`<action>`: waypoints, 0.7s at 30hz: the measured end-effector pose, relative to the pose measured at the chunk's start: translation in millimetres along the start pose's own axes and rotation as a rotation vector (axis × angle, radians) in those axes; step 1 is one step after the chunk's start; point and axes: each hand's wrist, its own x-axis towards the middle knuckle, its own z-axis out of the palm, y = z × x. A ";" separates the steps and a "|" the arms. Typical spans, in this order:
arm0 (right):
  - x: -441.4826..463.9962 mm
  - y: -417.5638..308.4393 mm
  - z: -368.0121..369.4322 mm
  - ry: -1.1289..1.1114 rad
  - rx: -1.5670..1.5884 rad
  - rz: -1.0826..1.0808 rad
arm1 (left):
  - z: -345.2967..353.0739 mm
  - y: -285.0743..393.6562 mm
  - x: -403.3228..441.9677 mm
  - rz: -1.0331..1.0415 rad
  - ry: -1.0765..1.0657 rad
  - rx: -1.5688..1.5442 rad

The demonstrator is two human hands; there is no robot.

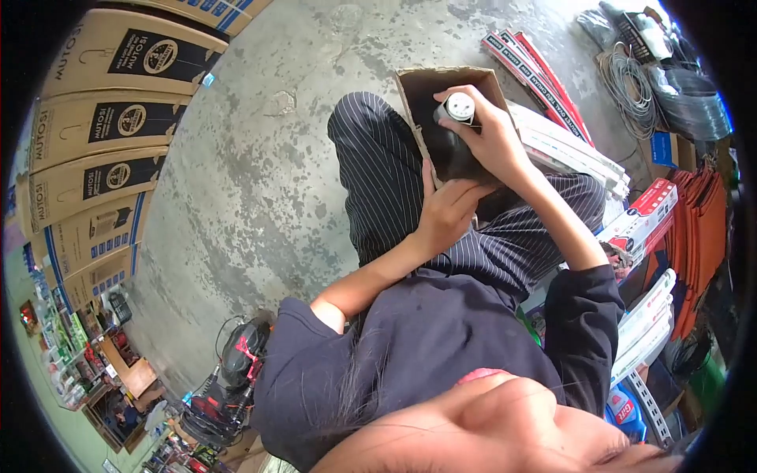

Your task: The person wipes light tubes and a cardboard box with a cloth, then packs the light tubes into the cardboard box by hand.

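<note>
An open-topped cardboard box (413, 102) stands between my legs, its inside dark. Up at its mouth, my right hand (493, 134) is closed round a small cylinder with a white round end (459, 107) that has dark spots like holes; its exact kind is unclear. The thumb lies on the near side of the cylinder, the fingers on the far side. My left hand (448, 214) grips the near edge of the box, one finger up along the wall and the others bent over the rim. What lies deeper in the box is hidden.
Printed cartons (126, 59) are stacked on the left. Long red boxes (540, 83) and white lengths (576, 150) lie right of the box. Further right are a wire coil (627, 87) and orange sheets (698, 244). A black-and-red machine (240, 351) stands at lower left.
</note>
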 end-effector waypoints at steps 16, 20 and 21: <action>-6.9 30.3 -1.0 0.079 -0.238 0.040 | 12.6 2.6 -1.5 0.012 -0.029 -0.010; -7.6 24.2 -1.6 0.022 -0.316 0.043 | 14.5 1.5 -2.7 -0.003 -0.031 -0.003; -8.1 25.5 -0.8 0.024 -0.314 0.046 | 14.4 1.4 -2.7 -0.002 -0.035 -0.004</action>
